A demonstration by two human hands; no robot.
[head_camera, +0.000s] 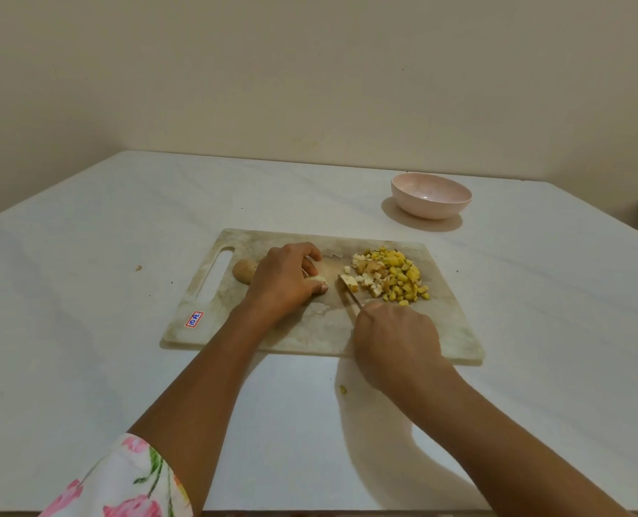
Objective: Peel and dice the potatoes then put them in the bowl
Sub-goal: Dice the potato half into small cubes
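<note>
Left grip [284, 281]: curled over the potato piece [318, 280], which is pinned to the board [310, 330] so it cannot slide under the blade.
Right grip [395, 339]: closed round the knife [348, 291]. The handle is hidden; the blade is angled forward-left at the cut face.
Dice [395, 278]: heaped right of the blade, clear of the cutting zone.
Whole potato [243, 271]: unpeeled, parked on the board left of the left grip. Judged to be next.
Bowl [431, 195]: set on the surface [123, 225] beyond the board. Nothing is seen inside.
Arms: both forearms are extended forward, wrists low over the board.

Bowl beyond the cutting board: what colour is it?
The bowl is pale pink with faint speckling; it shows best in the head view.
</note>
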